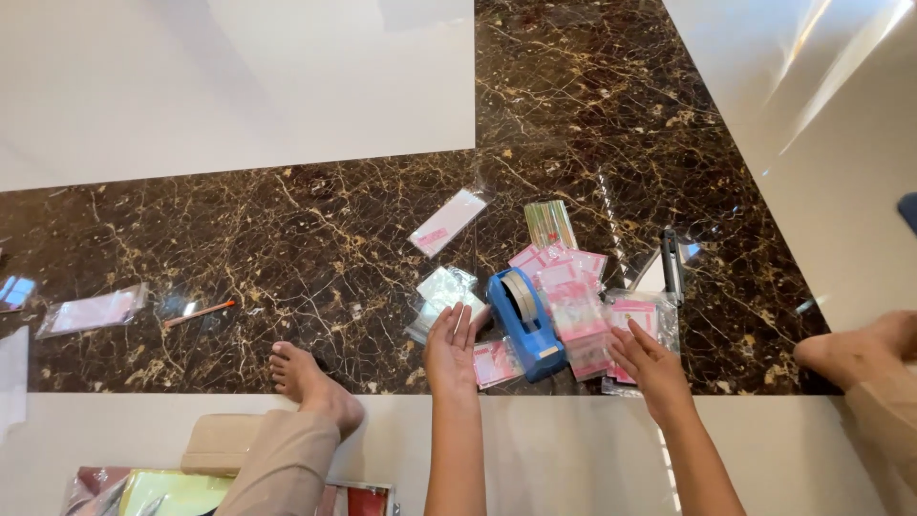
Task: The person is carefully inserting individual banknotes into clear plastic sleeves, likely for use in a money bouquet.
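Both hands extended forward, left (453, 346) flat, right (650, 363) fingers spread

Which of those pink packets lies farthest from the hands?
The packet at the far left, alone on the dark marble, beside a thin orange stick; the others cluster around the blue tape dispenser.

Light: pretty bright, daylight coming in from the upper right
Glare: pale streaks on the white floor (821, 96), shiny reflections on the dark marble (315, 229)
Shadows: soft, barely any
Focus: decent in the middle, small stuff a bit mushy
Edges: slightly stretched, wide-angle look
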